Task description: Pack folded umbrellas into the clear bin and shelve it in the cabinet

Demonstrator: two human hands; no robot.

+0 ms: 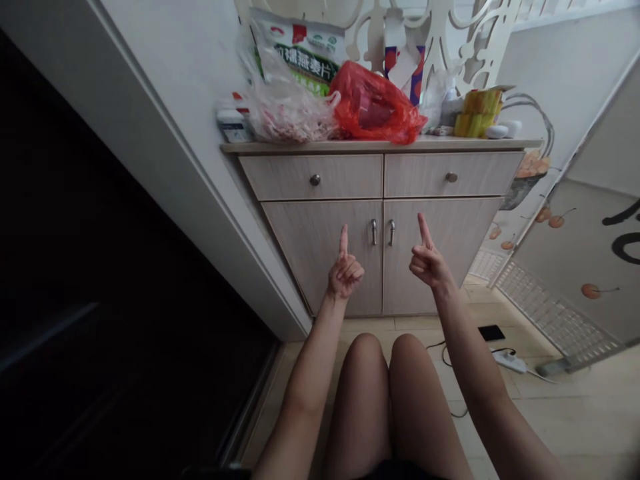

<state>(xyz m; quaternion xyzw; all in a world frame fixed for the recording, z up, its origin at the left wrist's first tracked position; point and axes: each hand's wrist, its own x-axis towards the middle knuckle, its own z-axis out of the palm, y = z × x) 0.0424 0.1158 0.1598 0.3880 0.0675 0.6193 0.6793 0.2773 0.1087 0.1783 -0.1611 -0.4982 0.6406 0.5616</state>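
Note:
Both my arms reach forward over my bent knees toward a light wood cabinet (320, 247). My left hand (345, 272) is curled with only the index finger pointing up; nothing is in it. My right hand (428, 261) makes the same shape, index finger up, other fingers folded, also holding nothing. Both hands hover in front of the two lower cabinet doors, on either side of the pair of metal door handles (383, 232), touching neither. Above the doors sit two drawers with round knobs (315, 179).
The cabinet top carries a red plastic bag (375, 103), a clear bag (290, 113), a green-and-white food packet (300, 53) and yellow packages (480, 113). A dark sliding door (100, 300) is at left. On the floor right lie a phone (491, 332) and a power strip (510, 361).

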